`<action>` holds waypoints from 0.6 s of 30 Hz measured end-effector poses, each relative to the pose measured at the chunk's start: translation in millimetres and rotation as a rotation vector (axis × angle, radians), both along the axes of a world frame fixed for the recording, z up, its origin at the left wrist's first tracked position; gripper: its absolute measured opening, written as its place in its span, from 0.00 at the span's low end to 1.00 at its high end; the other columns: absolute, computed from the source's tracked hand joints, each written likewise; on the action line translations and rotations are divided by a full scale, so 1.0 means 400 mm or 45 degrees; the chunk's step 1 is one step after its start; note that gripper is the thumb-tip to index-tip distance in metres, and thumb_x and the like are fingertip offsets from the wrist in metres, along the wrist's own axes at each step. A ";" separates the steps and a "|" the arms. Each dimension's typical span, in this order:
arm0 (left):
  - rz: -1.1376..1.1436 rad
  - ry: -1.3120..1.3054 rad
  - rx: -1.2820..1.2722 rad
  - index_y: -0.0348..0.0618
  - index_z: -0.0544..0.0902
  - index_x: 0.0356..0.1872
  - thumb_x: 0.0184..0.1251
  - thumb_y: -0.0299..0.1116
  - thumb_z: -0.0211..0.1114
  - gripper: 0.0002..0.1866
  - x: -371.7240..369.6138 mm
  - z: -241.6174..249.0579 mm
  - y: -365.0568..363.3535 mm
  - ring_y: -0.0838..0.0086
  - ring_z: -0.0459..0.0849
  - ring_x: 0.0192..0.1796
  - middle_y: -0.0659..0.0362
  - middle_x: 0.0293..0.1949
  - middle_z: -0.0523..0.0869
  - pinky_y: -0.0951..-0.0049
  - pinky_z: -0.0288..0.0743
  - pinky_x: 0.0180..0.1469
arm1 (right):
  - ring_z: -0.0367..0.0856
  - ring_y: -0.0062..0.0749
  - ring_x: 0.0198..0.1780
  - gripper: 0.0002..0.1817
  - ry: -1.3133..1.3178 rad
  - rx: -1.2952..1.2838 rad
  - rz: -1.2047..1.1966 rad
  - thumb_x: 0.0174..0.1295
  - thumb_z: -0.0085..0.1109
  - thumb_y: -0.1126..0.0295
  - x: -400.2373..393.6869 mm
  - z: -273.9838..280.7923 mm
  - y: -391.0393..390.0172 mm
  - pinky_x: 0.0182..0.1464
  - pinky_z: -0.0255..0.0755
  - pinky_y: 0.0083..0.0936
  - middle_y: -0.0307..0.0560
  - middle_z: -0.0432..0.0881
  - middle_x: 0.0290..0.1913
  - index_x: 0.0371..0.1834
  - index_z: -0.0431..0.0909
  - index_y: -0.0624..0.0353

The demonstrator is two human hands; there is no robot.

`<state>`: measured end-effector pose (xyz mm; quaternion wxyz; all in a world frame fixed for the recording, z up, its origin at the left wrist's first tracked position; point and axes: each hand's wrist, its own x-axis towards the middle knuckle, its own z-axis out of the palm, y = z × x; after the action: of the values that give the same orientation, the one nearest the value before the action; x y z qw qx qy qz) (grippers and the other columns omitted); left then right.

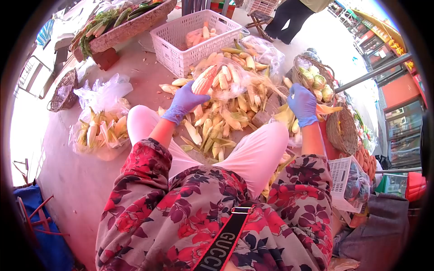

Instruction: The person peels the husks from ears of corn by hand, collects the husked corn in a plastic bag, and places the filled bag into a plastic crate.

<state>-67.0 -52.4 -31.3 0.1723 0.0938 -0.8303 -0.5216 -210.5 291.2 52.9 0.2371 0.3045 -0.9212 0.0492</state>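
Note:
My left hand (184, 101), in a blue glove, is closed around the lower end of a peeled ear of corn (205, 80) with pale kernels, tilted up to the right. My right hand (302, 103), gloved the same way, has its fingers curled in. A yellowish corn husk (328, 109) sticks out from its right side, and loose corn silk (270, 86) lies toward its left. Below and between the hands spreads a pile of corn ears (230, 118), some peeled and some in husk. Clear plastic (237, 90) covers part of the pile.
Behind the pile stands a white plastic crate (181, 57) with bagged corn inside. A bag of corn (100, 131) sits left of my knee. Cabbages fill a wicker basket (332, 74) at right, near a second crate (339, 180). A person in dark trousers (289, 20) stands at the back.

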 end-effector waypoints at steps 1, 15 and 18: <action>0.019 -0.020 -0.051 0.41 0.77 0.43 0.40 0.45 0.72 0.28 -0.007 -0.008 0.012 0.64 0.84 0.39 0.52 0.35 0.84 0.68 0.75 0.44 | 0.79 0.47 0.27 0.05 -0.016 0.110 -0.133 0.47 0.55 0.71 0.050 0.017 0.085 0.30 0.72 0.39 0.51 0.77 0.23 0.28 0.73 0.56; -0.119 0.256 -0.655 0.49 0.79 0.35 0.39 0.38 0.69 0.17 -0.006 0.052 0.171 0.59 0.82 0.28 0.54 0.23 0.81 0.62 0.75 0.31 | 0.78 0.44 0.44 0.23 -0.463 -0.402 -0.221 0.55 0.60 0.56 0.342 -0.090 0.187 0.49 0.71 0.34 0.54 0.80 0.40 0.46 0.76 0.63; -0.219 0.248 -0.777 0.46 0.78 0.31 0.41 0.39 0.67 0.14 0.030 0.050 0.190 0.59 0.81 0.26 0.53 0.23 0.81 0.61 0.73 0.28 | 0.77 0.50 0.45 0.26 -0.239 -0.475 0.299 0.58 0.56 0.53 0.300 -0.025 -0.102 0.48 0.71 0.36 0.59 0.78 0.44 0.49 0.73 0.66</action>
<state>-55.2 23.5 -11.2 0.2264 -0.0831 -0.9328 -0.2678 -90.6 250.5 42.9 0.1952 0.3545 -0.8725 0.2739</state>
